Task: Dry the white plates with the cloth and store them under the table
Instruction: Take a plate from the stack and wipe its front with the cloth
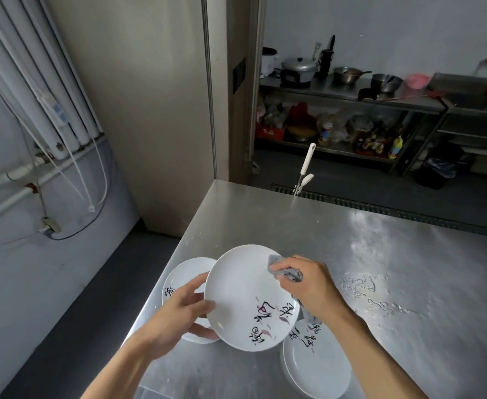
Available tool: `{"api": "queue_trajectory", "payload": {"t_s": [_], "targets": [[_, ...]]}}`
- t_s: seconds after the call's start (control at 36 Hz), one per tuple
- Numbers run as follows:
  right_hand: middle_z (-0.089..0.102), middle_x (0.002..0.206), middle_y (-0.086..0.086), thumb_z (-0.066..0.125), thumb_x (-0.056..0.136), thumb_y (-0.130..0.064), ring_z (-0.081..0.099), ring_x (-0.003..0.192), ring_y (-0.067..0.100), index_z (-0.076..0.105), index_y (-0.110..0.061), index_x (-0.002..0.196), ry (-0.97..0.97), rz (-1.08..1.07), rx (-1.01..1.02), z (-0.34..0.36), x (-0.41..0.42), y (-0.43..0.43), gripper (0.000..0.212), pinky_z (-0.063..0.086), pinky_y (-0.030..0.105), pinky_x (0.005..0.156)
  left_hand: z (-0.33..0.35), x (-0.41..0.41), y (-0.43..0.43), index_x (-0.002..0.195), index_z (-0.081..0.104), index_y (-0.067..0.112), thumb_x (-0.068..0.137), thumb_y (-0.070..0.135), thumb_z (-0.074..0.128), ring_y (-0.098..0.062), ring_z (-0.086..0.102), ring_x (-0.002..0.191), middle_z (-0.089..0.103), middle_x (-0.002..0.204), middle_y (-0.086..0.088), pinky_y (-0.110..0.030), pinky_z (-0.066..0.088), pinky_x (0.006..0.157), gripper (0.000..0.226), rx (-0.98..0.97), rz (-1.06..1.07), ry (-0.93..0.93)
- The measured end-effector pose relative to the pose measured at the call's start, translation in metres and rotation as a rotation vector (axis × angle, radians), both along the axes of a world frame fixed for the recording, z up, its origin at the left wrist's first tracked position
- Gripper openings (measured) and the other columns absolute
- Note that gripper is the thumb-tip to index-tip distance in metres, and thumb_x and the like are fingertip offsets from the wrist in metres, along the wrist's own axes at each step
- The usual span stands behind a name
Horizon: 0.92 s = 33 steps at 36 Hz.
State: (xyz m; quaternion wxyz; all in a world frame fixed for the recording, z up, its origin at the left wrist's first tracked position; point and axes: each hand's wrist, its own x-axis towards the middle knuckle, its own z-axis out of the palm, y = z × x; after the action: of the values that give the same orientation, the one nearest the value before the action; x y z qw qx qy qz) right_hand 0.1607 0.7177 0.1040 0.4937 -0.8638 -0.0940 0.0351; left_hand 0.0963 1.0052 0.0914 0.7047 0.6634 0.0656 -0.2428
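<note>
**PLATE DRYING: HANDLING AND GRIP**

**1. Work surface.** The steel table (380,254) carries 2 groups of white plates at its near-left corner. The left stack (183,273) sits at the table edge. The right stack (311,367) lies nearer the person. How many plates each group holds cannot be told.

**2. Workpiece.** The held plate (242,295) is raised above the table between the 2 stacks, with its face tilted toward the camera. It is white and glazed, with dark lettering on the lower half.

- Judged handling: rigid, moderately heavy for 1 hand, brittle on impact with steel, and slippery while damp.
- Recommended hold: at the rim, thumb on the face and fingers behind. Never hold it by the flat centre alone.

**3. Left hand.** The left hand (179,315) clamps the plate's left rim, with the thumb lying on the face and the fingers curled behind. The plate extends to the right of this grip, so its weight hangs out from 1 edge.

**4. Right hand.** The right hand (308,286) pinches the cloth, fingers curled round it. It is placed at the plate's upper right, opposite the supporting grip.

**5. Cloth.** The cloth (282,269) is grey, soft and bunched. It touches the plate face near the upper-right rim, and a tail hangs below the wrist.
</note>
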Motion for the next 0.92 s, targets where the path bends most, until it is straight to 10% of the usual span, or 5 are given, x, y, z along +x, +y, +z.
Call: {"api": "queue_trajectory", "payload": {"t_s": [0.36,0.92], "targets": [[0.070,0.096,-0.002,0.073,0.086,0.002,0.071,0.082,0.017,0.078,-0.038,0.098,-0.046,-0.035,0.077,-0.013,-0.014,0.009,0.042,0.063,0.029,0.064,-0.015,-0.009,-0.008,0.137,0.066,0.039,0.092,0.000,0.063,-0.034,0.071,0.112,0.072,0.123,-0.013,-0.063,0.061,0.086,0.059,-0.113,0.115,-0.003],[0.072,0.091,-0.029,0.075,0.081,0.003,0.070,0.082,-0.001,0.082,-0.027,0.093,0.009,-0.015,0.026,0.002,0.000,0.008,0.033,0.052,0.012,0.075,-0.001,0.002,0.003,0.137,0.063,0.043,0.093,0.010,0.063,-0.032,0.071,0.114,0.073,0.126,-0.012,-0.054,0.062,0.089,0.056,-0.097,0.083,-0.019]]}}
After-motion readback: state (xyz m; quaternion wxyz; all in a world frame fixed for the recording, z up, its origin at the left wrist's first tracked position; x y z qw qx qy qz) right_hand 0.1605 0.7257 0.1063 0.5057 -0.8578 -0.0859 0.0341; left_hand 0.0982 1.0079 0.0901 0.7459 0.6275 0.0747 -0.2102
